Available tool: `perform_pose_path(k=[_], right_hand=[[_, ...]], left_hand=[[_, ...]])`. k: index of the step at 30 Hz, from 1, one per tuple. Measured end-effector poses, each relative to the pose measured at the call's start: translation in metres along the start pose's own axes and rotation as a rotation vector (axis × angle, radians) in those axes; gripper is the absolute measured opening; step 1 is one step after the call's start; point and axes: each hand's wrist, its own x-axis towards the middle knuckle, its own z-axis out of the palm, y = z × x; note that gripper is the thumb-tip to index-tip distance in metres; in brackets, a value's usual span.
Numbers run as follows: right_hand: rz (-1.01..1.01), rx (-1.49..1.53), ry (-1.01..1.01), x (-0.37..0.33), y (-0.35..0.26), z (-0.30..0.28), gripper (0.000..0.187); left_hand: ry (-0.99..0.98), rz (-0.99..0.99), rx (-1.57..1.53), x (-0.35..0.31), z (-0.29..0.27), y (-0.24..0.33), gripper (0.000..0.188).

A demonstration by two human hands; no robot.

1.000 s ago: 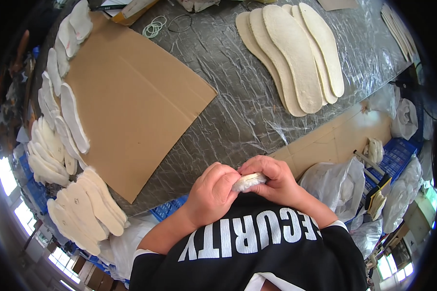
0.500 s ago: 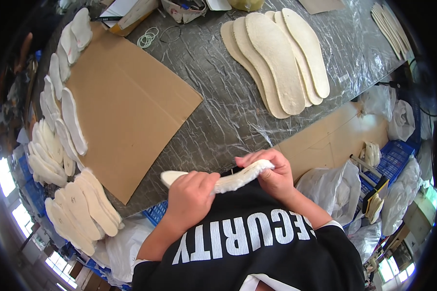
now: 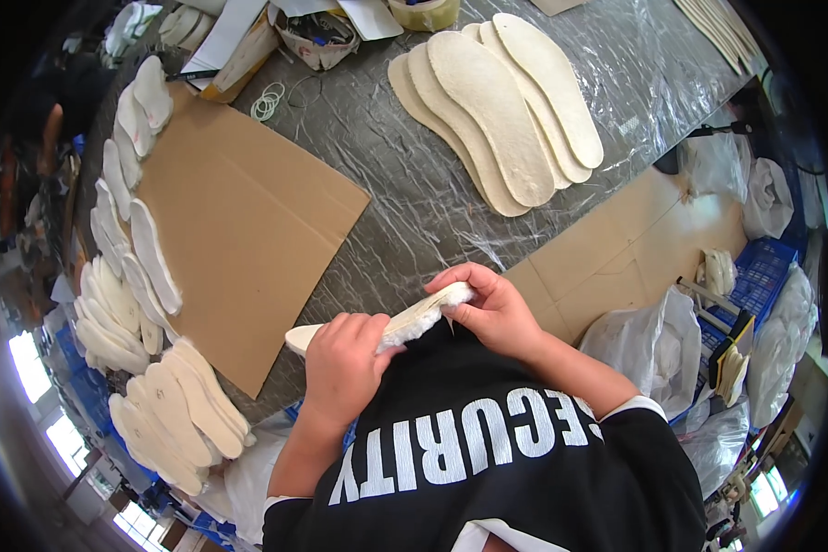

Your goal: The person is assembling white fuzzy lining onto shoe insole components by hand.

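Note:
A cream insole (image 3: pixel 405 324) with a fluffy white underside is held in front of my chest, close to the table's near edge. My left hand (image 3: pixel 344 361) wraps round its middle, and one smooth end sticks out to the left. At the other end, my right hand (image 3: pixel 489 308) pinches the insole's tip between thumb and fingers. Beyond my hands, several larger cream insoles (image 3: pixel 492 120) lie fanned out and overlapping on the table. To the left, several white fleecy insoles (image 3: pixel 155 256) run in a line along a brown cardboard sheet, with more piled (image 3: pixel 179 414) nearer me.
Plastic film covers the dark table (image 3: pixel 359 120). The cardboard sheet (image 3: pixel 258 221) lies on its left part. Far back stand an open box (image 3: pixel 317 41), a yellowish tub (image 3: pixel 423 13) and pale rubber bands (image 3: pixel 267 101). Plastic bags (image 3: pixel 649 345) and a blue crate (image 3: pixel 762 276) are at right.
My hands and the held insole have shifted slightly left, and my right hand has risen a little. The insole stays in both hands. The whole view has tilted somewhat.

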Motion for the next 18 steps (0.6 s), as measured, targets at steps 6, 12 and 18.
perform_pose_path(k=[6,12,18], right_hand=[[-0.060,-0.072,0.022,-0.001,0.006,0.002,0.014],[-0.275,-0.215,0.053,0.001,0.013,0.003,0.020],[-0.276,-0.059,0.002,-0.005,-0.002,0.016,0.035]], left_hand=[[0.163,0.165,-0.229,0.026,0.012,0.005,0.025],[0.186,0.208,-0.421,0.039,0.021,0.002,0.012],[0.257,0.240,-0.435,0.040,0.011,0.001,0.013]])
